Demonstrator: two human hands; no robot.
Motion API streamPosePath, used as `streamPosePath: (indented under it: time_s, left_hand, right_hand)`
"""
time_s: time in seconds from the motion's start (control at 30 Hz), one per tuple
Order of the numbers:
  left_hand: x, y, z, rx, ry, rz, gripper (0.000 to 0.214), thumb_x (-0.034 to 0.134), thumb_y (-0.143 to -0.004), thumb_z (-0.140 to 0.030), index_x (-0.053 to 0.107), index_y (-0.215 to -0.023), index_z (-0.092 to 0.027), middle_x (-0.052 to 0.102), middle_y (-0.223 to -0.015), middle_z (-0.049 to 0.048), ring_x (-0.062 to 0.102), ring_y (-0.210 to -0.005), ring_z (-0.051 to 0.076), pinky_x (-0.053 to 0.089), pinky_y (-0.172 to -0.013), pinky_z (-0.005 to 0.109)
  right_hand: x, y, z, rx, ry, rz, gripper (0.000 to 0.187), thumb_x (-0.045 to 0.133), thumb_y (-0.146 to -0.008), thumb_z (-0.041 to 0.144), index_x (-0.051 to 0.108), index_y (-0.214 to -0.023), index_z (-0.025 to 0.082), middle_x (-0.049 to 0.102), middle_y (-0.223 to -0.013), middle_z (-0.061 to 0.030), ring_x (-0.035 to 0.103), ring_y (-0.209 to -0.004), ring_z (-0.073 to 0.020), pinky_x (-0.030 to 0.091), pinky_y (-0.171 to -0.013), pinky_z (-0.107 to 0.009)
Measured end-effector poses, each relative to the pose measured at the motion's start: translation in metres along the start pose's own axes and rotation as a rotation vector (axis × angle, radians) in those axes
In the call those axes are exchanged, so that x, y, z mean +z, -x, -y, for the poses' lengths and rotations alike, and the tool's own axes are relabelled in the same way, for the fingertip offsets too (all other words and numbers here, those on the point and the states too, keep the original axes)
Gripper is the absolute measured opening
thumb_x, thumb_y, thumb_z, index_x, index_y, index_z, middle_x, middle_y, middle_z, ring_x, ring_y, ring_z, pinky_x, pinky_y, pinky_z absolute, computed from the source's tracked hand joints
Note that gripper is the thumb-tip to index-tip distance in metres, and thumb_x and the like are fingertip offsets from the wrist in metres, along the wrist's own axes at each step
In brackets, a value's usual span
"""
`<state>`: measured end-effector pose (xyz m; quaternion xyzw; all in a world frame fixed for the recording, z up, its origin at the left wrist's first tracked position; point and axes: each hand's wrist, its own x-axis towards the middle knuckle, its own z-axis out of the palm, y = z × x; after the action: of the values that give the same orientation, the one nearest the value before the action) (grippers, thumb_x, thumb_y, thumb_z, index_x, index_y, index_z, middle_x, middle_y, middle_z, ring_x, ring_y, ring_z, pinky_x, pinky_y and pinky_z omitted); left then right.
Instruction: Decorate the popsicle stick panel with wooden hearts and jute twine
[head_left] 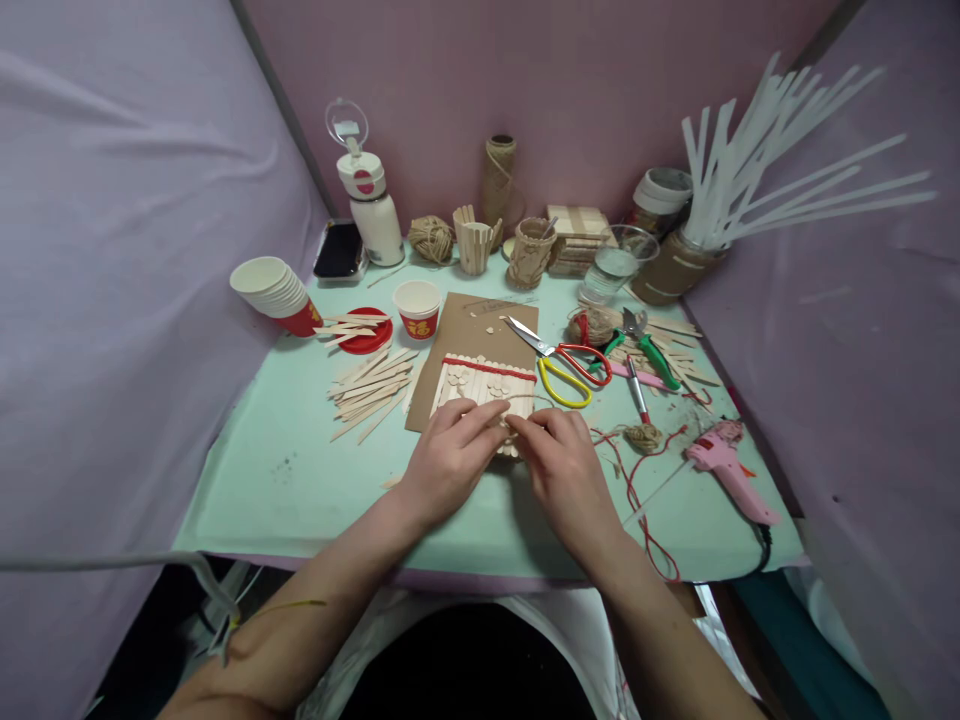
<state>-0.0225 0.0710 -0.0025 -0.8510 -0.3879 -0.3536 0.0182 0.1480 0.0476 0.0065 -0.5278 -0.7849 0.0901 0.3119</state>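
A small panel of craft sticks (480, 379) with scalloped ends, a red cord band and flower shapes lies on brown cardboard (431, 400). Both hands rest over its lower part, fingertips nearly meeting. My left hand (459, 450) is closed in a pinch at the panel. Opposite it, my right hand (564, 462) pinches too. A thin strand of twine (536, 398) arcs between the fingertips and the right hand; the fingers hide its ends. Just beyond the right hand lie open scissors (561, 352) with one red and one yellow handle, partly over the cardboard.
Loose craft sticks (371, 392), a paper cup (418, 309) and stacked cups (276, 292) stand left. A pink glue gun (726, 465), red cord (634, 490), green-handled pruners (651, 350) and a glass of water (609, 272) are right. Behind stand a bottle (375, 220) and white glue sticks (739, 170).
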Motion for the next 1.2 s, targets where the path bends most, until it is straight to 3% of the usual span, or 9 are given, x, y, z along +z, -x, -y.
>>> streamPosePath:
  time_s: [0.23, 0.43, 0.73, 1.03, 1.2]
  left_hand:
    - [-0.002, -0.006, 0.006, 0.06, 0.093, 0.049, 0.014, 0.054, -0.094, -0.018, 0.068, -0.097, -0.015, 0.071, -0.097, 0.0076, 0.056, -0.09, 0.019, 0.048, -0.079, 0.033]
    - [-0.003, -0.007, 0.007, 0.087, 0.04, 0.085, 0.015, 0.053, -0.095, -0.02, 0.067, -0.098, -0.016, 0.071, -0.096, 0.007, 0.055, -0.09, 0.019, 0.047, -0.079, 0.033]
    - [-0.006, -0.008, 0.006, 0.136, -0.006, 0.102, 0.017, 0.051, -0.096, -0.022, 0.066, -0.096, -0.014, 0.071, -0.096, 0.0081, 0.054, -0.09, 0.021, 0.046, -0.077, 0.034]
    - [-0.007, -0.006, 0.006, 0.079, 0.014, 0.139, 0.013, 0.051, -0.095, -0.019, 0.064, -0.096, -0.015, 0.071, -0.091, 0.0059, 0.055, -0.085, 0.02, 0.045, -0.077, 0.033]
    - [-0.007, -0.002, 0.003, 0.06, 0.007, 0.084, 0.015, 0.054, -0.093, -0.018, 0.065, -0.103, -0.014, 0.07, -0.1, 0.0082, 0.056, -0.093, 0.021, 0.047, -0.081, 0.035]
  right_hand:
    - [-0.003, 0.0, 0.0, 0.029, -0.151, -0.026, 0.024, 0.048, -0.096, 0.016, 0.062, -0.116, 0.018, 0.066, -0.099, -0.0084, 0.054, -0.091, -0.022, 0.047, -0.081, -0.038]
    - [-0.012, 0.0, 0.005, 0.015, -0.084, -0.05, 0.031, 0.059, -0.088, 0.017, 0.058, -0.119, 0.015, 0.065, -0.11, -0.0103, 0.055, -0.102, -0.0252, 0.043, -0.086, -0.04]
    - [-0.002, -0.001, -0.001, 0.035, 0.005, -0.057, 0.012, 0.054, -0.095, 0.024, 0.064, -0.099, 0.019, 0.065, -0.093, -0.0066, 0.055, -0.088, -0.0232, 0.04, -0.077, -0.037]
    - [0.001, 0.0, 0.0, 0.072, -0.011, -0.051, 0.008, 0.056, -0.094, 0.022, 0.062, -0.089, 0.019, 0.064, -0.085, -0.0046, 0.053, -0.083, -0.0218, 0.038, -0.076, -0.035]
    - [0.002, 0.001, 0.002, 0.058, 0.045, -0.094, 0.009, 0.058, -0.093, 0.023, 0.064, -0.088, 0.018, 0.063, -0.084, -0.0052, 0.052, -0.082, -0.0221, 0.037, -0.074, -0.035]
